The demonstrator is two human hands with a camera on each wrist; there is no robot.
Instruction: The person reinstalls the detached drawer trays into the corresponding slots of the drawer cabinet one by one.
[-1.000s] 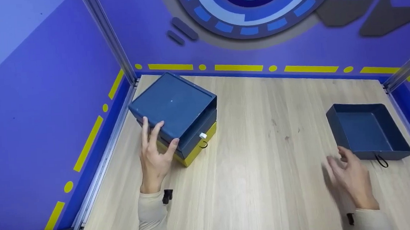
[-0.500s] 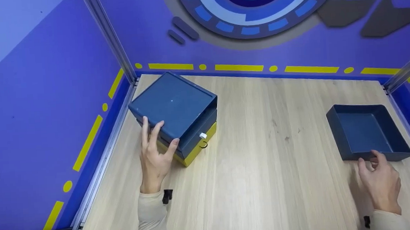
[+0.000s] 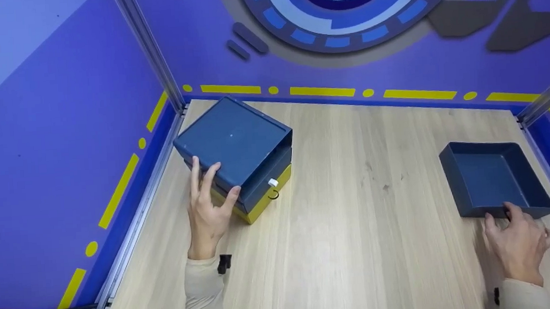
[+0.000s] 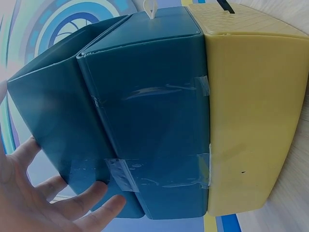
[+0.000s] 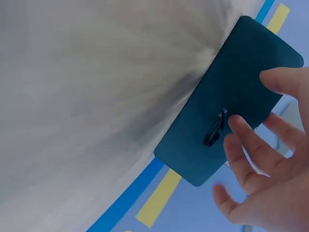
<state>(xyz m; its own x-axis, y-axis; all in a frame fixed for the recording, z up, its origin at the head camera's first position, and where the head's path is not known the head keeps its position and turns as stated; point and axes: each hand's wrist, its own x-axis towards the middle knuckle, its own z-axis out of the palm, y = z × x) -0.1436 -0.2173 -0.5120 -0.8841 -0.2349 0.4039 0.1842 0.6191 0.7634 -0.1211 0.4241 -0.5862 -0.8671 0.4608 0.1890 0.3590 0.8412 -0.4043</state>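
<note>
Taking the drawer (image 3: 479, 173) by its front asks for a firm hold

The blue drawer lies on the surface (image 3: 345, 207) at the person's right, well apart from the case (image 3: 231, 135). The right hand (image 3: 521, 244) is at its front wall (image 5: 193, 150), with the fingers bent and spread. One finger reaches over the top of this wall, and in the right wrist view another comes close to the dark loop (image 5: 216, 128). I cannot tell if the hand really pinches the wall.

The left hand (image 3: 209, 216) is spread, with fingertips against the side of the case, which is hollow at the front. Below the case are the blue box (image 4: 149, 111) and the yellow box (image 4: 256, 121).

The step in hand seems to be getting hold of the drawer. To do it well, the thumb should press the wall from outside and the fingers from inside, near its middle, so that the drawer does not tip sideways. The loop alone would probably let it swing. For the left hand, light pressure should be enough to steady the case.
</note>
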